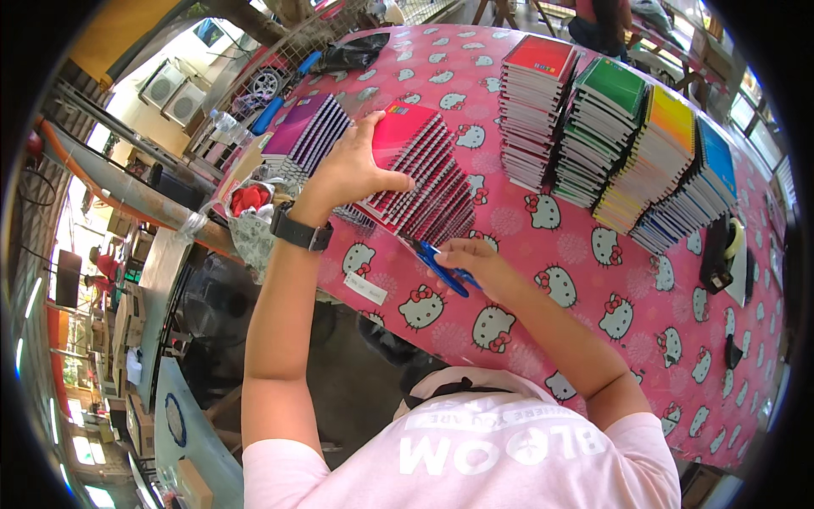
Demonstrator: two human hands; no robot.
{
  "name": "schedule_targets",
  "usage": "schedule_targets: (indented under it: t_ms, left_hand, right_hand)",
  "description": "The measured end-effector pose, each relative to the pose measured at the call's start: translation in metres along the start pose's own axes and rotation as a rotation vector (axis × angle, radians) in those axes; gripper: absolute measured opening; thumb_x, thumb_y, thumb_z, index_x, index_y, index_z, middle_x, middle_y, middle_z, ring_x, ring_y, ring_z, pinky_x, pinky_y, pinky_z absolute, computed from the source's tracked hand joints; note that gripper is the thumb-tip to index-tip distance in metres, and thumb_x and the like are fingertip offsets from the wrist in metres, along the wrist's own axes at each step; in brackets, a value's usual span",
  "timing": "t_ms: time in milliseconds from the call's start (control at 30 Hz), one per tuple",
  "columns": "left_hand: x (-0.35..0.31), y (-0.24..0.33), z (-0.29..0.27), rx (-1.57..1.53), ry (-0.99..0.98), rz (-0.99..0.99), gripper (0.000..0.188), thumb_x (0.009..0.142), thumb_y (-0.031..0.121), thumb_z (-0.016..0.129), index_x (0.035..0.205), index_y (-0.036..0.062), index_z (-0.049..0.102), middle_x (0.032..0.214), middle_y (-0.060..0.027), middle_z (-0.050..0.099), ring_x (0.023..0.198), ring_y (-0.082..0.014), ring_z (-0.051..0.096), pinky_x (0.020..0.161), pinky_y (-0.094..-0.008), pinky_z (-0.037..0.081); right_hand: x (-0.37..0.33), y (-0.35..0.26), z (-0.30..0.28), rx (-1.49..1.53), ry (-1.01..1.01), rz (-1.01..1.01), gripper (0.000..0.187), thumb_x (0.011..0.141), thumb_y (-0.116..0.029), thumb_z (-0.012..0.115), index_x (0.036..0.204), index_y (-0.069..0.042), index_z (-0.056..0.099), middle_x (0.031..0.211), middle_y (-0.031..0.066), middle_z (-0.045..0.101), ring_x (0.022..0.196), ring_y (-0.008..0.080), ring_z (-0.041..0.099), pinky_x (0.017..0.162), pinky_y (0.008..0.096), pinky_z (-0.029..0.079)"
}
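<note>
My left hand [349, 170], with a dark watch on its wrist, spans the top of a stack of pink spiral notebooks [424, 165]. Its fingers reach the far side of the top notebook, while the thumb presses along the near side. Blue-handled scissors [444, 276] are held in my right hand [475, 261] by the handles. Their blades point at the foot of the pink stack; the tips are too small to tell whether they touch it. Left of that stack stand purple spiral notebooks [298, 127], partly hidden behind my left hand.
Red [534, 110], green [598, 127], yellow [653, 161] and blue [691, 191] notebook stacks stand at the right of the pink-covered table [517, 318]. A tape dispenser [721, 259] lies beyond them. A white paper slip [365, 288] lies near the front edge. Black plastic [352, 53] lies at the back.
</note>
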State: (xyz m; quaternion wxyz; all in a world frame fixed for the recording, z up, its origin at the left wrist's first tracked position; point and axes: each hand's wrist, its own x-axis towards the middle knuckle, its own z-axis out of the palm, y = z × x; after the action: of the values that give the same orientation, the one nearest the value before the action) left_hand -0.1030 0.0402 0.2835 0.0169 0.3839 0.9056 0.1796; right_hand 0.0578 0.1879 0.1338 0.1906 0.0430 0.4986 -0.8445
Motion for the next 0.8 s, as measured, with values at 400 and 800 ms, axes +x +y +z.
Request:
schedule_targets:
  t_ms: [400, 800]
  left_hand:
    - [-0.001, 0.003, 0.0, -0.003, 0.005, -0.022, 0.103, 0.057, 0.039, 0.08, 0.138, 0.0028, 0.029, 0.135, -0.0246, 0.039, 0.126, -0.0353, 0.038, 0.106, -0.0384, 0.029]
    - [-0.002, -0.001, 0.003, -0.009, 0.05, 0.017, 0.102, 0.056, 0.039, 0.079, 0.137, 0.0007, 0.03, 0.133, -0.0247, 0.041, 0.125, -0.0354, 0.04, 0.105, -0.0385, 0.031]
  right_hand:
    - [-0.006, 0.004, 0.005, -0.369, 0.163, -0.255, 0.038, 0.078, -0.027, 0.07, 0.104, -0.002, 0.061, 0.096, 0.0143, 0.062, 0.087, 0.023, 0.06, 0.073, 0.0352, 0.048]
    - [-0.006, 0.007, 0.008, -1.428, 0.526, -1.017, 0.039, 0.072, -0.025, 0.071, 0.104, -0.004, 0.062, 0.092, 0.0117, 0.06, 0.088, 0.0302, 0.055, 0.075, 0.0381, 0.048]
